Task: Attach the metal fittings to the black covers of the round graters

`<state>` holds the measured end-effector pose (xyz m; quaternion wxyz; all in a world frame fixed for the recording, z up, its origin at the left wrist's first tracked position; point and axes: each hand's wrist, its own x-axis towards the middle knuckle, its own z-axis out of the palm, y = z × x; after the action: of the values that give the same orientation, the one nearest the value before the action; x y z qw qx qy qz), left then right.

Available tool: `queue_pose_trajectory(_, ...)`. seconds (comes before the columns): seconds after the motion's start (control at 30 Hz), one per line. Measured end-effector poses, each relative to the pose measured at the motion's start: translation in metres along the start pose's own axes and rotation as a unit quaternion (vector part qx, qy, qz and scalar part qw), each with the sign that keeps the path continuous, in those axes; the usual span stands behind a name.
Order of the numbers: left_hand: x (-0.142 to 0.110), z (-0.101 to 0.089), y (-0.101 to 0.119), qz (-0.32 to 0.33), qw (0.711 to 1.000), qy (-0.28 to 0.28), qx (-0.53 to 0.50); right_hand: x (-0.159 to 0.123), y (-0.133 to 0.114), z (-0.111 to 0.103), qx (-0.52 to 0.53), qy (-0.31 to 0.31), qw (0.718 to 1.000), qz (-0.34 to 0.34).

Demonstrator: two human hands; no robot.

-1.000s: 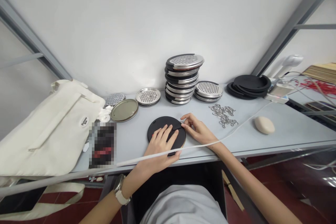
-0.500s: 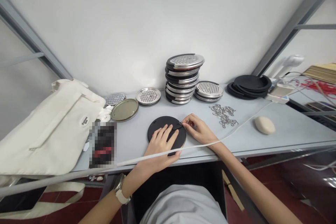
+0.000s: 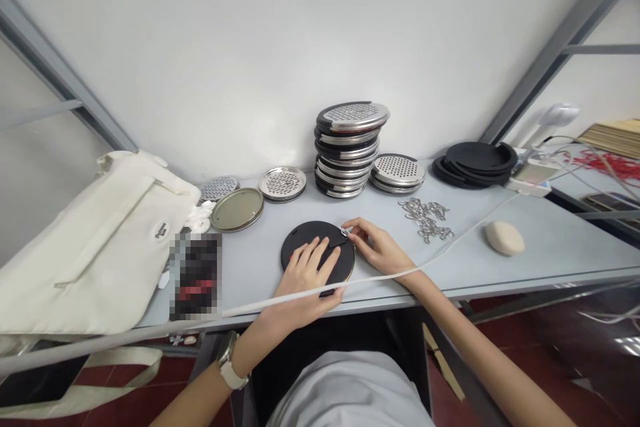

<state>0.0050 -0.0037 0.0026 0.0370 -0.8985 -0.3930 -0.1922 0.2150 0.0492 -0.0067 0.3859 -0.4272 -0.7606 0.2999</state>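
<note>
A round black disc (image 3: 306, 232), with a thin gold line at its right rim, lies on the desk near the front edge. On top of it, my left hand (image 3: 310, 277) rests palm down with fingers spread and stretched, the thumb near the disc's lower edge. A black strap or tab (image 3: 339, 240) shows at the disc's right side. My right hand (image 3: 380, 247) pinches a small silver metal clasp (image 3: 345, 232) at the tab's end between thumb and index finger. Further right lies a loose pile of silver metal clasps (image 3: 427, 220).
Behind stand a tall stack of metal grater discs with black rims (image 3: 347, 153), a shorter stack (image 3: 399, 173), black lids (image 3: 475, 163) and gold-toned discs (image 3: 237, 210). A white cable (image 3: 380, 277) crosses before my hands. A bag (image 3: 110, 240) sits left, a beige mouse (image 3: 505, 238) right.
The silver clasp has tilted up and shows more clearly between my right fingers, which have shifted slightly. My left hand and the disc have stayed in place.
</note>
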Motion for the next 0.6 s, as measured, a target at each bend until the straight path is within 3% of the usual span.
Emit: queue_pose_trajectory(0.6, -0.0009, 0.0005, -0.0009, 0.002, 1.000, -0.002, -0.002, 0.0003, 0.0007, -0.0007, -0.007, -0.004, 1.000, -0.001)
